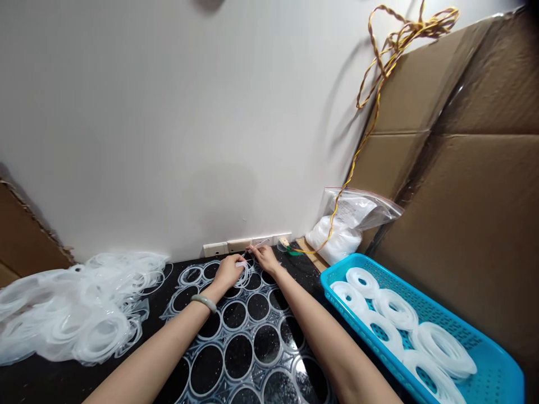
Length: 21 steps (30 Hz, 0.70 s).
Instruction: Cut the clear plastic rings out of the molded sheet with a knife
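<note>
My left hand (pixel 228 271), with a pale bangle (pixel 204 303) at its wrist, is closed on several thin translucent rings (pixel 245 279). Close beside it on the right, my right hand (pixel 264 259) is closed in a pinch near the wall; whatever its fingertips grip is too small to name. Both hands are over the far part of a clear plastic sheet (pixel 246 334) with rows of round holes. Through the holes shows the black tabletop (pixel 258 307).
A blue plastic basket (pixel 494 350) on the right contains several stacks of white rings (pixel 396 310). Heaped on the left are translucent ring scraps (pixel 80 308). Behind stand power sockets (pixel 240 245), a clear bag (pixel 337 235), a twisted yellow cord (pixel 356 163) and cardboard (pixel 475 213).
</note>
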Each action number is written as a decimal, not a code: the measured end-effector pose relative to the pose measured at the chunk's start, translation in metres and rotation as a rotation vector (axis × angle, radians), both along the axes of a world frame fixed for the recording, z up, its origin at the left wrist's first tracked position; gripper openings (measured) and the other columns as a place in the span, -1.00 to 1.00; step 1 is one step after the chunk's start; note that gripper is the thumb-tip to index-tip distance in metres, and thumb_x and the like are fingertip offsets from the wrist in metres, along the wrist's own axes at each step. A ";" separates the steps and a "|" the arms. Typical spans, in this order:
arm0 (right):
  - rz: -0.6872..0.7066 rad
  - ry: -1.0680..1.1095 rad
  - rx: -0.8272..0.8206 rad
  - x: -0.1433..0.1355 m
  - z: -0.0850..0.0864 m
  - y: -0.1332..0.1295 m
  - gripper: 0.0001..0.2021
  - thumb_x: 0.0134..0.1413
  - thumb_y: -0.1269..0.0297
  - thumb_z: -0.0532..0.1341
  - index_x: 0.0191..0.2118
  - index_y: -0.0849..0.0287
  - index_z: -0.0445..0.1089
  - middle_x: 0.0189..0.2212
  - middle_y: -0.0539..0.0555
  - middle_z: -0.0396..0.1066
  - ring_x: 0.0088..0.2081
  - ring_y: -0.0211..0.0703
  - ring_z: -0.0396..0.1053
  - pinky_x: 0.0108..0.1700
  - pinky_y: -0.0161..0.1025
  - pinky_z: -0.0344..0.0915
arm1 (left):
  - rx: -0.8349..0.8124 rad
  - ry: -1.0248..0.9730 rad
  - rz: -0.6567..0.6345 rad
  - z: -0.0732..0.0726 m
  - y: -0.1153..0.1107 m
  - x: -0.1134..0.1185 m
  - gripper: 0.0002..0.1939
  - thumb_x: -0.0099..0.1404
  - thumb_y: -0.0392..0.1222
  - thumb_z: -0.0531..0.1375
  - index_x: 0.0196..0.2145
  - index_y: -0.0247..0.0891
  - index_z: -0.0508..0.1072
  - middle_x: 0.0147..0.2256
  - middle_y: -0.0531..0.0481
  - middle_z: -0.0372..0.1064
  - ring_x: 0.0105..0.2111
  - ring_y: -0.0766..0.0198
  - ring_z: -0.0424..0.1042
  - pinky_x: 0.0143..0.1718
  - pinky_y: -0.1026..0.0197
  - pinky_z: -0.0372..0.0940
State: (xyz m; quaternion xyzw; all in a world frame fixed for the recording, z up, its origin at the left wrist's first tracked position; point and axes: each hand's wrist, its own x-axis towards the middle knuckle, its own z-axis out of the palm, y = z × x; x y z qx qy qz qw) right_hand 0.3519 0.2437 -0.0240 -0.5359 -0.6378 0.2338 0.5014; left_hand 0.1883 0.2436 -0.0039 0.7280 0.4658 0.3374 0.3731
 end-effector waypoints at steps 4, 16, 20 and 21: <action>-0.012 -0.003 -0.012 0.001 -0.001 0.002 -0.54 0.14 -0.12 0.12 -0.39 0.16 0.57 -0.32 0.13 0.55 -0.11 0.04 0.47 -0.03 -0.18 0.30 | -0.028 -0.200 -0.003 0.002 -0.010 -0.005 -0.82 0.07 -0.15 0.18 -0.35 -0.28 0.45 -0.47 0.02 0.41 -0.51 0.26 0.36 -0.47 0.29 0.20; -0.030 -0.035 -0.035 0.001 0.003 -0.002 -0.59 0.20 -0.02 0.12 -0.39 0.15 0.57 -0.29 0.11 0.55 -0.10 0.01 0.46 -0.04 -0.23 0.27 | -0.001 -0.505 0.214 0.005 -0.027 -0.032 -0.57 0.14 0.13 0.10 -0.33 -0.33 0.44 -0.74 0.21 -0.01 -0.64 0.31 0.22 -0.50 0.30 0.17; -0.034 -0.027 -0.039 0.001 0.005 -0.003 -0.60 0.17 -0.03 0.14 -0.40 0.16 0.57 -0.32 0.12 0.55 -0.14 0.00 0.48 -0.06 -0.24 0.29 | 0.085 -0.438 0.147 0.021 -0.038 -0.047 -0.66 0.13 -0.04 0.11 -0.24 -0.34 0.48 -0.62 0.11 0.24 -0.58 0.32 0.27 -0.44 0.29 0.23; -0.036 -0.027 -0.039 0.001 0.006 -0.004 -0.61 0.17 -0.01 0.15 -0.41 0.17 0.56 -0.33 0.12 0.55 -0.15 -0.01 0.48 -0.07 -0.25 0.29 | 0.109 -0.410 0.125 0.027 -0.043 -0.053 -0.67 0.12 -0.10 0.11 -0.22 -0.32 0.49 -0.54 0.07 0.33 -0.56 0.32 0.29 -0.43 0.29 0.24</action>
